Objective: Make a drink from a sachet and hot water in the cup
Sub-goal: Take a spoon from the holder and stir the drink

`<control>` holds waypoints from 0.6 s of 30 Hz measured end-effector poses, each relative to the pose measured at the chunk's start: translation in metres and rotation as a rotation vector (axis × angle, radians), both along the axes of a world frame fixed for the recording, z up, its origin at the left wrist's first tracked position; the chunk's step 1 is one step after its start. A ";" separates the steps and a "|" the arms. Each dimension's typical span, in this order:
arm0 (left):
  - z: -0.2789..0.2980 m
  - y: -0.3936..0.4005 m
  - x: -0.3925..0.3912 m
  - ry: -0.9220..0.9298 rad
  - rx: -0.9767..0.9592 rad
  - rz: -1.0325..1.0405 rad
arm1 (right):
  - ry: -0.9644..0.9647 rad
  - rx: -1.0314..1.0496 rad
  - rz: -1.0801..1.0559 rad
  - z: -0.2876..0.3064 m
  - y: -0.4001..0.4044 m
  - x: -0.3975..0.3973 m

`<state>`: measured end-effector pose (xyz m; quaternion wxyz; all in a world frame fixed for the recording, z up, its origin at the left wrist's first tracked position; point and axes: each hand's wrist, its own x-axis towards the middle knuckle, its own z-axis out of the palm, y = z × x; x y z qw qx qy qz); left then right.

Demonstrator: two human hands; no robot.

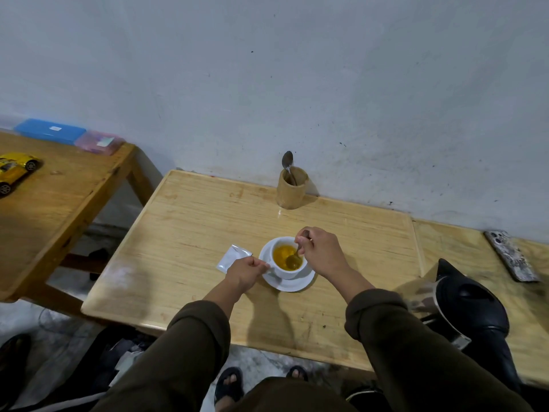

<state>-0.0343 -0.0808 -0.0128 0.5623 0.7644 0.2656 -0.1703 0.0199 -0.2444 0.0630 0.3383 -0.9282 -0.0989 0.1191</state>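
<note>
A white cup (285, 272) stands on a white saucer (292, 285) in the middle of the light wooden table (190, 233). The cup holds an orange-yellow liquid. My right hand (320, 252) grips a metal spoon (294, 257) whose bowl sits in the liquid. My left hand (246, 272) pinches the cup's handle on its left side. A silver sachet (233, 257) lies flat on the table just left of the saucer, partly behind my left hand.
A wooden holder (292, 188) with a spoon stands at the wall. A black and steel kettle (463, 304) sits at the right, a phone (511, 255) beyond it. A second table (59, 203) at left carries a yellow toy car (15, 171) and plastic boxes (50, 130).
</note>
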 end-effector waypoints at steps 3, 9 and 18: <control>0.000 0.000 0.000 0.003 -0.016 0.011 | -0.062 -0.029 -0.007 -0.002 0.000 -0.001; -0.002 -0.001 0.000 0.004 -0.026 0.022 | 0.009 0.115 0.023 0.001 0.003 -0.007; -0.006 0.001 0.001 0.000 -0.032 0.023 | -0.075 -0.051 0.019 -0.001 0.001 -0.002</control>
